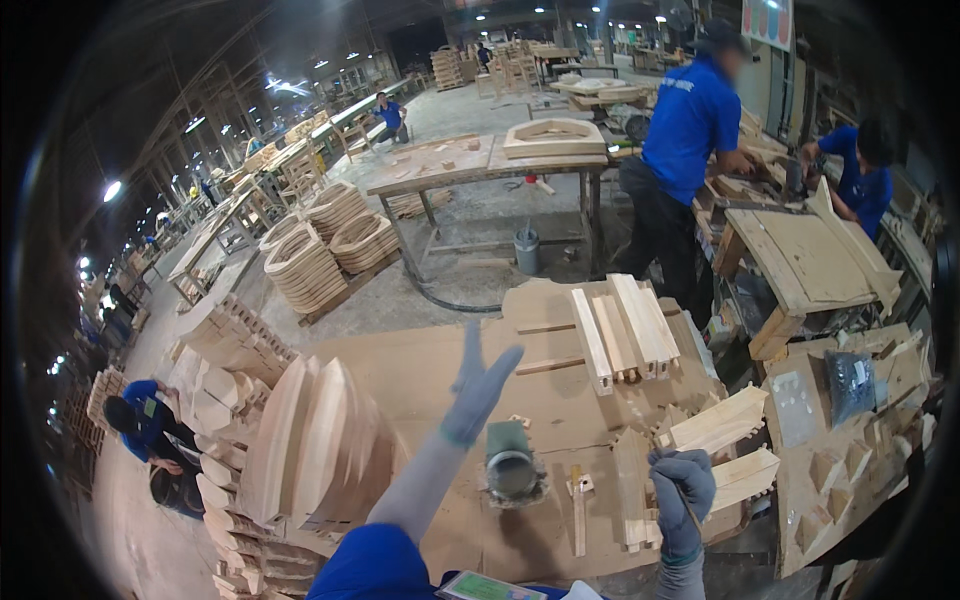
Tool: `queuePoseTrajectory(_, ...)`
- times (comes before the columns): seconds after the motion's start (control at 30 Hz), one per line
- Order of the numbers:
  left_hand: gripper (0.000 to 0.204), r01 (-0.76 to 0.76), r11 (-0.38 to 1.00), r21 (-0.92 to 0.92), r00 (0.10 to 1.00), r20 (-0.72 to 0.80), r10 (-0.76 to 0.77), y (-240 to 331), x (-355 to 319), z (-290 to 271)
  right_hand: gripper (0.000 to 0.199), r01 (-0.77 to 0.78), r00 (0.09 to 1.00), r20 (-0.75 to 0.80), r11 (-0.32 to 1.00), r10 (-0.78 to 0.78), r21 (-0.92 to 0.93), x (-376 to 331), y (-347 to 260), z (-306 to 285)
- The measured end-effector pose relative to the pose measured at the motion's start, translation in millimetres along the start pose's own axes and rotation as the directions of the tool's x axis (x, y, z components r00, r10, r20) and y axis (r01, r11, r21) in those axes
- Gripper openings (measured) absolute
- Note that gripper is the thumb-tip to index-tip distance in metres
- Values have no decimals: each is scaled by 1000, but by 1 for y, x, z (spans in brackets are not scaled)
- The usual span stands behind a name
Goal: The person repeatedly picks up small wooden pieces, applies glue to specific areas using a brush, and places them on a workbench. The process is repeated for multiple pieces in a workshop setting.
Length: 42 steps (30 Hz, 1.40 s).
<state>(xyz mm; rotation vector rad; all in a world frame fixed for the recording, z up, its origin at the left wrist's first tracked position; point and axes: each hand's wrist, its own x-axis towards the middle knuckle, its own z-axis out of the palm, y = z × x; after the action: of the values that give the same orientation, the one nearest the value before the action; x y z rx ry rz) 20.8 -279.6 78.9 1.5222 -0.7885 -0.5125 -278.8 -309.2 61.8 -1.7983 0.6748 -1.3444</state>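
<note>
Gripping a small wooden piece [640,490] at the near edge of the workbench [420,370], the gloved right hand [682,487] was curled shut around it, fingers folded over the top, with what looked like a thin pencil or stick poking out below the fist. The left hand [478,383] was raised over the middle of the bench, fingers spread wide and holding nothing. Between the two hands a green cylindrical tool [511,462] stood upright on the board, just beside a short wooden stick [578,510]. Further out lay a bundle of pale slats [625,335], side by side at the far edge, and loose wooden blocks [722,420] to the right. Curved panels [320,440] leaned in a row on the left. Judging by this, the work stood at picking and positioning a part; the next move would call for the free hand to come down and steady or fetch a matching piece. Two people in blue shirts [690,120] worked at another bench beyond.
</note>
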Motion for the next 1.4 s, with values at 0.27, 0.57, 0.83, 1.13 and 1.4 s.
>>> queuePoseTrajectory(0.27, 99, -47, 638, 769, 821, -334, 462, 11, -227, -224, 26, -222, 939, 336, 878, 74, 425, -54, -88, 132)
queuePoseTrajectory(0.57, 96, 232, 729, 644, 780, -571, 255, -42, -294, -340, 38, -330, 750, 661, 847, -33, 417, -152, -85, 296)
queuePoseTrajectory(0.83, 91, 62, 661, 748, 859, -377, 347, -40, -281, -337, 55, -61, 832, 554, 987, -34, 152, -172, -88, 319)
queuePoseTrajectory(1.13, 62, -401, 803, 442, 878, -66, 475, -38, -274, -272, 60, -292, 870, 458, 939, 183, 180, -145, -121, 344)
queuePoseTrajectory(1.4, 46, 197, 587, -785, 979, 127, -159, -1, -287, -251, 40, -394, 852, 469, 875, 233, 282, -125, -133, 274)
